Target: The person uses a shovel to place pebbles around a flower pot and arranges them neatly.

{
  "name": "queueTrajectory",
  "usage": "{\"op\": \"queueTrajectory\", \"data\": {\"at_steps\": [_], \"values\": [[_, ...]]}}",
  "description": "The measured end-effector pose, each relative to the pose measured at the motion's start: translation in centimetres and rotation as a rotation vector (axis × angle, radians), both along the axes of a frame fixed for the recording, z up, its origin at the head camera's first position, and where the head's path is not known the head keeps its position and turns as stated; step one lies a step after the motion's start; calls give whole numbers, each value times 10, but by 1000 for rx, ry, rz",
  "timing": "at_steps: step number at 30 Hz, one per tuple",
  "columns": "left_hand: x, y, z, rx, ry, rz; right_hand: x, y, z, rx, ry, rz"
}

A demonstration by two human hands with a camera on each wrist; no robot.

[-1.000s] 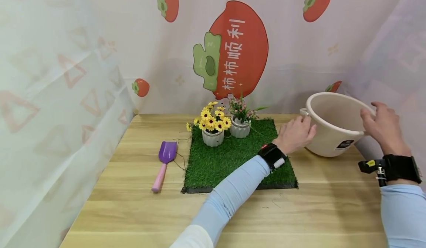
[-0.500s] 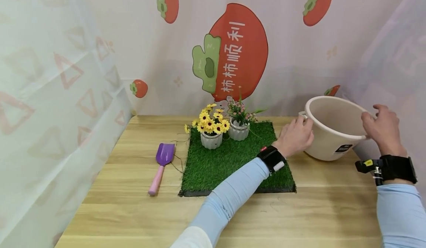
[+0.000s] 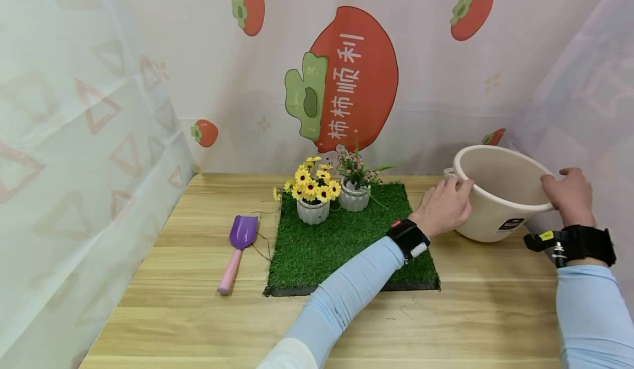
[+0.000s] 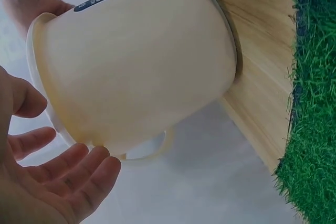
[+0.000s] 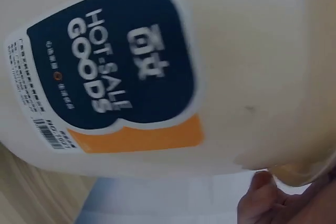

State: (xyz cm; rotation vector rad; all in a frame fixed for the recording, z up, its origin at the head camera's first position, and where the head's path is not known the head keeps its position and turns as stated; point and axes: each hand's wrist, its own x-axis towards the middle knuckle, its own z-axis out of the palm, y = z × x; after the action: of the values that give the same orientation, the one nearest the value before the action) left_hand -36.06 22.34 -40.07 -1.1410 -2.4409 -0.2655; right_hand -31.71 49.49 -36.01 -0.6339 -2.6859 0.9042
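Note:
A cream plastic bucket (image 3: 487,215) with a dark label stands at the right of the table, its mouth leaning toward the right hand. The right hand (image 3: 569,195) grips the bucket's right rim; in the right wrist view a fingertip (image 5: 261,182) sits right by that rim, beside the printed label (image 5: 113,61). At the opposite side, the left hand (image 3: 442,206) has its fingertips at the rim near the handle. In the left wrist view, the left hand's fingers (image 4: 97,174) are spread and lightly bent against the bucket's outside, with the thumb apart from them.
A green turf mat (image 3: 342,253) lies mid-table, bearing potted yellow flowers (image 3: 313,193) and a potted pink-flowered plant (image 3: 355,190). Left of it lies a purple scoop (image 3: 242,234) with a pink handle. Printed curtains (image 3: 238,104) enclose the table's back and sides.
The right hand has lowered slightly and closed in on the bucket's right rim. The left hand stays at the left rim. The head view has shifted a little, moving the whole scene slightly downward.

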Motion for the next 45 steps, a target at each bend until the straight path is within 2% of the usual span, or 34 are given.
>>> {"op": "queueTrajectory", "data": {"at_steps": [5, 12, 18, 23, 31, 39, 45], "values": [[1, 5, -3, -24, 22, 11, 5, 3, -8, -54, -34, -7], [-2, 6, -7, -19, 112, 33, 1, 5, -10, -61, -50, -4], [-7, 7, -12, -16, 127, 63, -5, 3, -7, -19, -31, 23], [-7, 7, -15, -4, 134, 56, -3, 3, -8, 5, -50, 20], [-7, 5, -11, -3, 169, 54, 3, -1, -5, 40, -23, 24], [-4, 2, -3, -33, 138, 70, 5, -7, -6, 40, 16, 40], [-2, 2, -2, -30, 102, 45, 8, -7, -6, 32, 35, 39]]}}
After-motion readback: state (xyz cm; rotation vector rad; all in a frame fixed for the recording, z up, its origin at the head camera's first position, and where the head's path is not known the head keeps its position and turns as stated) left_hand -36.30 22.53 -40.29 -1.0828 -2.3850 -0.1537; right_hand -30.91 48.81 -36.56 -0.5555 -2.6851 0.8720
